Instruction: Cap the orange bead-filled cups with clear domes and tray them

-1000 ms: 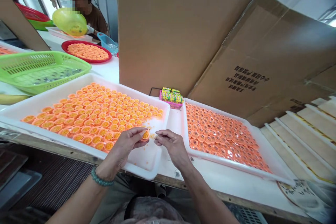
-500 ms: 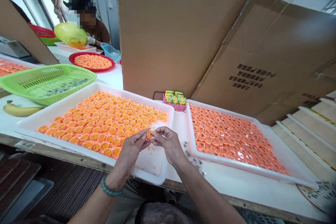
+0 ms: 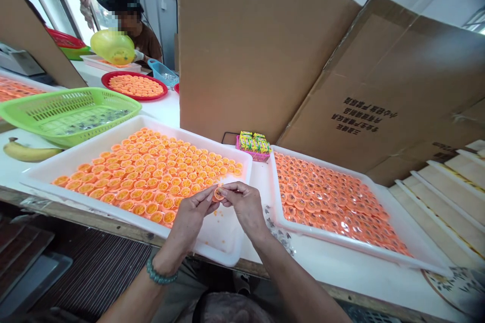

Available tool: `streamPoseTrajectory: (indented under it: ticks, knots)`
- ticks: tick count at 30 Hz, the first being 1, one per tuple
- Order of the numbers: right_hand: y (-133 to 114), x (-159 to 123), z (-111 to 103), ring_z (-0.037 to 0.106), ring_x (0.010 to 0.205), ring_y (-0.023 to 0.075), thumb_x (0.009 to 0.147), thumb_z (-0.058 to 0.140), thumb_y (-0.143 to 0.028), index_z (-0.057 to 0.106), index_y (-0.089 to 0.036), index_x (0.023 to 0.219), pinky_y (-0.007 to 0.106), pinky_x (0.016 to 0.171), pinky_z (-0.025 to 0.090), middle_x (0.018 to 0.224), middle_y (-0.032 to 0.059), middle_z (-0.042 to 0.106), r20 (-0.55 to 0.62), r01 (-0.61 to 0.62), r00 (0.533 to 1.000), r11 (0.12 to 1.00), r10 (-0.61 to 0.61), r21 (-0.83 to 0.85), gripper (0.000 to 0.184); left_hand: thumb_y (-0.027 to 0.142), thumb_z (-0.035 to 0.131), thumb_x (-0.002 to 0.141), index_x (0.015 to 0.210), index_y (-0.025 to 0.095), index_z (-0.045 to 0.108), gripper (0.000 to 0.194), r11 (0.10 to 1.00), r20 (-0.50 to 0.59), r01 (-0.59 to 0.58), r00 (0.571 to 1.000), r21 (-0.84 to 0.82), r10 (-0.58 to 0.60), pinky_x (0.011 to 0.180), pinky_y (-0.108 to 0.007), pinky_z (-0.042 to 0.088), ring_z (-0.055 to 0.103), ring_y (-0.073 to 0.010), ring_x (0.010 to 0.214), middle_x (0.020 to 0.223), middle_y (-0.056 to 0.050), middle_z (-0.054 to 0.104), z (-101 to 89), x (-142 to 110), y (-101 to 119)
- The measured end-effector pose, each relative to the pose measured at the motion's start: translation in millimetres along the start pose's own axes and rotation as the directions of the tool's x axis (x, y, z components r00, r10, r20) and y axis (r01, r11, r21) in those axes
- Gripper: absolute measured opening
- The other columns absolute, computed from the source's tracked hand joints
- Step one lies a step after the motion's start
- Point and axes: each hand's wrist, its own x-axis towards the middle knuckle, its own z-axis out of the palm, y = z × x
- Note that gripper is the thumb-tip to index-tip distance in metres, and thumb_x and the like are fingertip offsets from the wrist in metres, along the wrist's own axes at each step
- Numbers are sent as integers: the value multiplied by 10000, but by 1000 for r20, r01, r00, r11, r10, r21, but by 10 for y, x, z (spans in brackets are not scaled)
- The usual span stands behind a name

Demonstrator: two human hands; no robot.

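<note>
My left hand point(image 3: 194, 212) pinches a small round orange cup point(image 3: 219, 194) by its edge, above the near right part of a white tray point(image 3: 223, 252). The fingers of my right hand point(image 3: 244, 207) close on the cup's other side, thumb at its face; any tiny part under the fingertips is hidden. Many similar orange cups with yellow centres point(image 3: 144, 171) lie in rows in that tray. Right of my hands, a second white tray point(image 3: 424, 260) holds orange cups with dark-marked, shiny faces point(image 3: 322, 197). Small clear-and-dark pieces point(image 3: 280, 234) lie between the trays.
Cardboard sheets point(image 3: 250, 50) stand behind the trays. A pink basket point(image 3: 257, 156) of yellow-green packets is at their foot. Left are a green basket point(image 3: 71, 136) and a banana point(image 3: 30, 151). A person point(image 3: 147, 43) works beyond, near a yellow bowl point(image 3: 111, 48) and red tray point(image 3: 134, 97).
My right hand, apart from the cup with a small dark bit at its fingertips a second ago, came left onto the cup. Since half a second ago both hands keep nearly the same pose.
</note>
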Motion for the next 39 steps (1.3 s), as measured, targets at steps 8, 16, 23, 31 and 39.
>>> streamPoseTrajectory:
  ticks: [8, 16, 23, 31, 39]
  knots:
    - [-106, 33, -101, 556, 495, 105, 584, 767, -327, 689, -142, 658, 229, 517, 477, 564, 2, 642, 64, -23, 998, 995, 29, -96, 214, 328, 681, 738, 991, 157, 705, 306, 999, 124, -6, 992, 50, 0, 900, -357, 478, 595, -251, 1027, 1068, -100, 683, -11, -67, 72]
    - [21, -104, -108, 612, 636, 135, 718, 682, -335, 659, -175, 798, 276, 640, 514, 705, 9, 657, 48, 57, 997, 998, -56, -7, 181, 315, 760, 663, 932, 158, 682, 321, 1000, 18, 11, 1000, 29, -11, 836, -332, 495, 650, -191, 821, 894, -70, 707, 15, -49, 74]
    - [142, -270, -100, 596, 870, 186, 771, 650, -214, 645, -215, 1091, 324, 806, 496, 978, 73, 647, 142, 495, 858, 719, -494, -487, 320, 286, 748, 682, 885, 144, 671, 259, 998, 56, 53, 997, 26, -54, 725, -252, 494, 623, -145, 753, 842, -56, 691, 33, -13, 80]
    - [255, -206, -140, 571, 921, 222, 845, 545, -198, 606, -150, 1149, 377, 826, 491, 967, 126, 637, 307, 653, 727, 480, -614, -586, 314, 298, 771, 642, 826, 127, 677, 268, 994, 26, 44, 999, 100, -47, 707, -265, 497, 611, -146, 709, 801, -60, 684, 56, -22, 69]
    - [256, -208, -222, 564, 934, 199, 833, 581, -253, 608, -219, 1162, 357, 836, 483, 994, 93, 618, 267, 600, 798, 672, -540, -435, 331, 326, 782, 621, 826, 125, 659, 312, 985, 10, 47, 999, 163, -49, 741, -280, 531, 645, -169, 732, 770, -56, 695, 32, -25, 84]
